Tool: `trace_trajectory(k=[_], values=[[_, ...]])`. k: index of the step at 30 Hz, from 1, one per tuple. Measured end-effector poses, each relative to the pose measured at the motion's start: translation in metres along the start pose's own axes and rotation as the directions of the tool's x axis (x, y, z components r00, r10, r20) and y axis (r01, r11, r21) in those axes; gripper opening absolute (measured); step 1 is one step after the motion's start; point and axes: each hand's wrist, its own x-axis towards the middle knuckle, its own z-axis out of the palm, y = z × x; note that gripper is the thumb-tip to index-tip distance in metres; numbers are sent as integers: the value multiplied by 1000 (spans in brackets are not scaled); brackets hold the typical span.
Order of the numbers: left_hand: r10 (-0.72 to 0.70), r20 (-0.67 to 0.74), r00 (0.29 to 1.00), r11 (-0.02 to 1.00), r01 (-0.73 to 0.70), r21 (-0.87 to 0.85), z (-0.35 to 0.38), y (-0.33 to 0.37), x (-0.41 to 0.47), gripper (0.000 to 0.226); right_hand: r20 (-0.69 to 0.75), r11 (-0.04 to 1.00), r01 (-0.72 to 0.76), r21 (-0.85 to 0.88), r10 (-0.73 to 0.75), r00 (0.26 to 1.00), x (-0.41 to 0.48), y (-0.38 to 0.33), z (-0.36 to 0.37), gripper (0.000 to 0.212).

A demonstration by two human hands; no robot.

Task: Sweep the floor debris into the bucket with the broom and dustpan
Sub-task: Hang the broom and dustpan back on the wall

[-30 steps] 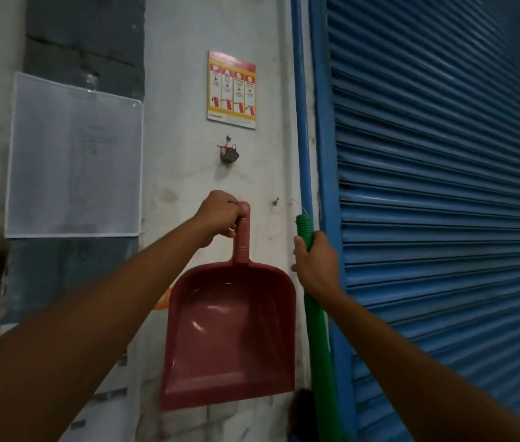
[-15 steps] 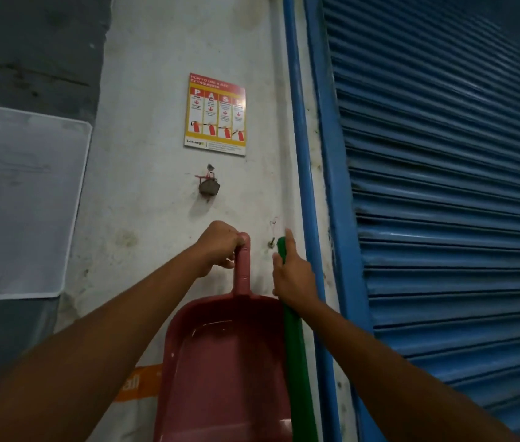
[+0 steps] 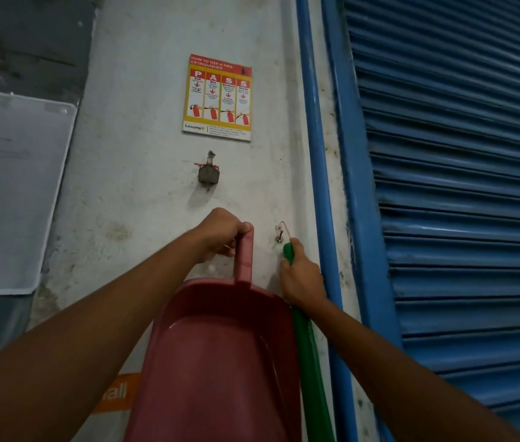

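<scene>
Left hand fingers curled round dustpan handle, right hand gripping broom by nail; I judge fetching step; next, lift both clear.

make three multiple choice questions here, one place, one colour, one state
1. Where is the poster? A) wall above the dustpan B) a door C) the ceiling
2. Broom handle colour? A) red B) green C) yellow
3. Left hand is? A) hanging open B) gripping the dustpan handle C) pressing the wall
A: it hangs on the wall above the dustpan. B: the handle in the right hand is green. B: fingers curl round the dustpan handle.
</scene>
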Motion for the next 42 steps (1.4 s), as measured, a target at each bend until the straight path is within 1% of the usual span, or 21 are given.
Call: trace_trajectory(k=[3,7,9,12,15,18,19,20,21,23,24,25,26,27,28,30,33,34,37,39,42], values=[[-1,50,999,1000,1,14,-2,6,0,15,49,1000,-3,-10,3,999,-12,6,4,56],[-39,256,966,999,30,39,-15,22,-4,13,107,999,-23,50,17,994,-15,3,-4,58],[-63,322,944,998,52,45,-21,31,-4,11,141,995,-35,89,22,990,-17,2,-8,59],[-73,340,938,997,60,49,-22,39,-4,12,179,996,-26,90,9,984,-16,3,-11,65],[-64,332,941,998,63,15,-13,41,-2,13,206,994,-22,112,-1,978,-14,5,-14,68],[-43,286,957,999,51,-20,3,36,5,15,228,980,-56,192,10,974,-10,7,-23,63],[-36,266,963,998,48,-40,8,35,8,15,259,973,-73,221,13,966,-7,7,-27,60],[-31,248,968,997,49,-67,13,34,10,16,304,956,-123,268,37,952,-5,4,-33,55],[-30,229,973,994,54,-99,19,33,13,16,346,908,-220,355,91,934,-2,4,-39,51],[-34,186,982,984,65,-165,29,33,19,16,431,795,-354,494,130,893,4,9,-54,42],[-34,163,986,980,65,-189,33,32,22,16,468,726,-417,547,147,871,9,6,-60,43],[-33,140,990,978,61,-198,37,32,26,16,507,632,-492,599,176,844,11,4,-68,49],[-33,123,992,980,56,-191,41,31,28,17,554,532,-544,649,160,817,14,5,-75,56],[-33,112,993,982,54,-182,45,31,30,18,580,478,-559,677,121,806,17,7,-81,60],[-34,108,994,983,53,-178,49,30,31,19,587,495,-553,670,104,803,18,6,-86,60],[-35,97,995,986,50,-157,56,27,30,20,596,611,-518,598,93,797,16,8,-92,52],[-40,61,997,991,47,-123,64,20,26,20,654,697,-532,482,119,748,10,9,-93,46],[-33,48,998,993,38,-115,65,17,25,21,637,734,-501,458,121,761,9,9,-91,41],[22,27,999,999,-22,-28,68,12,25,21,511,821,-359,443,98,854,8,6,-87,27],[69,27,997,997,-70,29,71,10,25,19,447,842,-300,448,79,891,9,0,-83,28],[88,32,996,996,-89,31,73,10,25,20,354,845,-240,477,66,933,14,-8,-80,29]])
